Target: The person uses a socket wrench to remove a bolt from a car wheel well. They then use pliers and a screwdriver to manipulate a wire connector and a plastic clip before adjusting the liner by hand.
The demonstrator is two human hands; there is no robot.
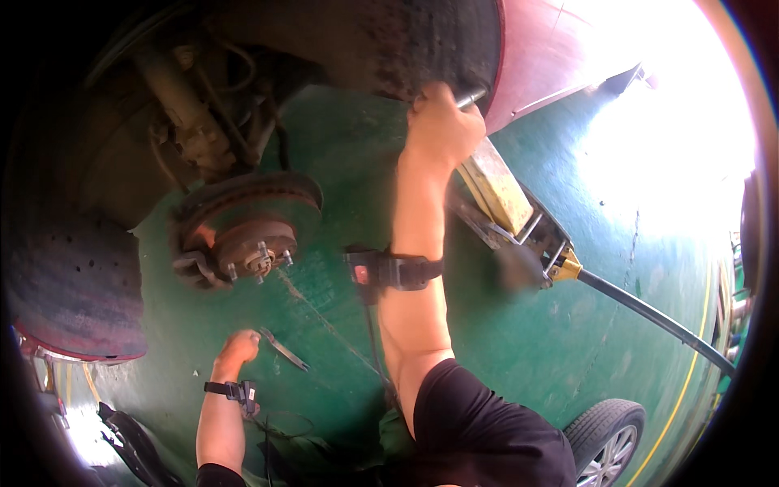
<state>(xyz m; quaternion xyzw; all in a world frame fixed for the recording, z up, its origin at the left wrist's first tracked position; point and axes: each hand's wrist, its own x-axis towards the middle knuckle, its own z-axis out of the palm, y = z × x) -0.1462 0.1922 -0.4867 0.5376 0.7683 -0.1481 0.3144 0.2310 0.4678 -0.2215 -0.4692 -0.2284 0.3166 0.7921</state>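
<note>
My right hand (445, 126) is raised at the edge of the dark wheel arch liner (389, 45), closed round a silvery metal tool (469, 99). A short bright length of it shows beside the fist; the rest is hidden, so its kind is unclear. Low on the left, my left hand (238, 346) is closed, its fingers partly hidden. Right beside those fingers is a flat, slim metal tool (284, 351); whether the hand grips its end I cannot tell. Above that hand hangs a rusty brake disc and hub (251, 231) with bare wheel studs.
A yellow floor jack (499, 191) stands under the red car body (552, 65), its long dark handle (649, 312) reaching right. A suspension strut (182, 109) rises above the disc. A wheel (608, 438) lies at lower right on the green floor (503, 357).
</note>
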